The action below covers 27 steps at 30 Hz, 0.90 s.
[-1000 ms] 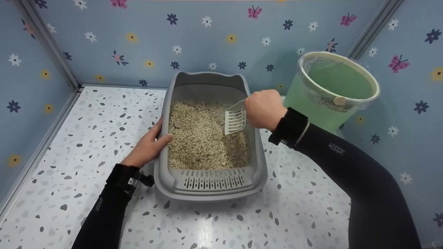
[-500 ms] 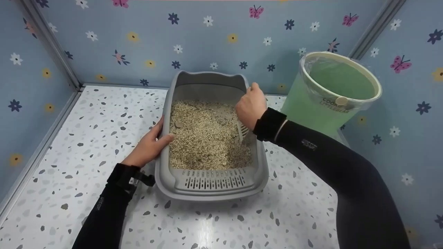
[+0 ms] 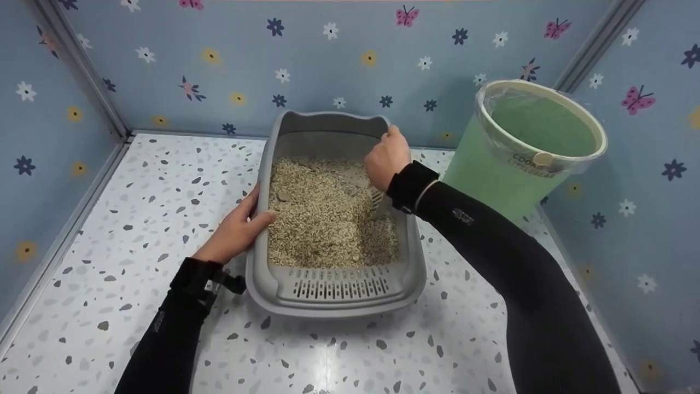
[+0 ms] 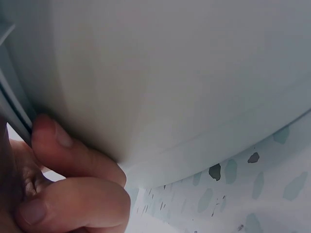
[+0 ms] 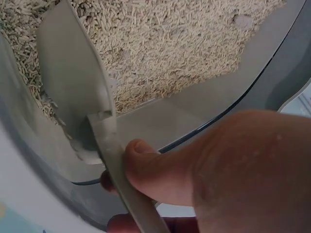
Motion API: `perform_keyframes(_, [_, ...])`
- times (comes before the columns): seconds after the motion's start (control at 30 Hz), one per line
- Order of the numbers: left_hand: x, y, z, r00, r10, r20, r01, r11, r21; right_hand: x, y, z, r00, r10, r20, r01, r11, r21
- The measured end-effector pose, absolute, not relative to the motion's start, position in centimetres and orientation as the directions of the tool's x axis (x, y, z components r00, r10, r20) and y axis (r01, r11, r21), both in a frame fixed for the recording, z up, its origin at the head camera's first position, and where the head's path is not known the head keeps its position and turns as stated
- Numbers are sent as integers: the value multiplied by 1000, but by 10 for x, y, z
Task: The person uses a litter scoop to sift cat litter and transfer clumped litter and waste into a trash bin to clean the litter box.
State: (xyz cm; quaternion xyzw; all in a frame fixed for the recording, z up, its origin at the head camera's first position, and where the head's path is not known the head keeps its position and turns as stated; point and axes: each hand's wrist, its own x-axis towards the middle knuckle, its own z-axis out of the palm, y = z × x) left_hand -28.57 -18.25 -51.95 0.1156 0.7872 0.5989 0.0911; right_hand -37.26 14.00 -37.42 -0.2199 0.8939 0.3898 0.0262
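Holding a slotted scoop (image 3: 375,198) in the right hand (image 3: 387,157), with that grip clamped round the handle (image 5: 127,187) and the thumb pressed against it. Low inside a grey litter tray (image 3: 339,311), just beside its right wall, with the blade on the near side of the fist and apparently touching the litter (image 3: 314,219). Angled downward along the scoop's long axis, and roughly in line with that wall, from the far edge of the speckled surface (image 3: 136,262) toward the near one. Facing, just past the blade, a darker patch (image 3: 378,238) in the tray's near right part: probably the key relation for any further stroke, and nearer to the right hand. Well apart from a small grey lump (image 3: 283,197) by the left wall, nearer to the left hand (image 3: 234,232). Gripping the tray's left rim with that hand, with the thumb over the edge and fingers curled against the outer wall. Near a lined green bin (image 3: 481,180) toward the surface's far right corner.
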Motion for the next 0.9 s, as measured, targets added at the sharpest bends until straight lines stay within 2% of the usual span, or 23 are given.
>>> perform_keyframes(0.33, [-286,-181,-519,-955,295,-21,67,282,957,-404,131,-382,-890,-429,-152,-400,579,710])
perform_keyframes(0.57, [-287,-180,-519,-954,300,1,87,275,958,-428,125,-384,-869,-474,-142,-445,621,646])
perform_keyframes(0.9, [-285,-183,-519,-959,283,-18,63,273,960,-438,108,-393,-798,-598,-76,-525,627,575])
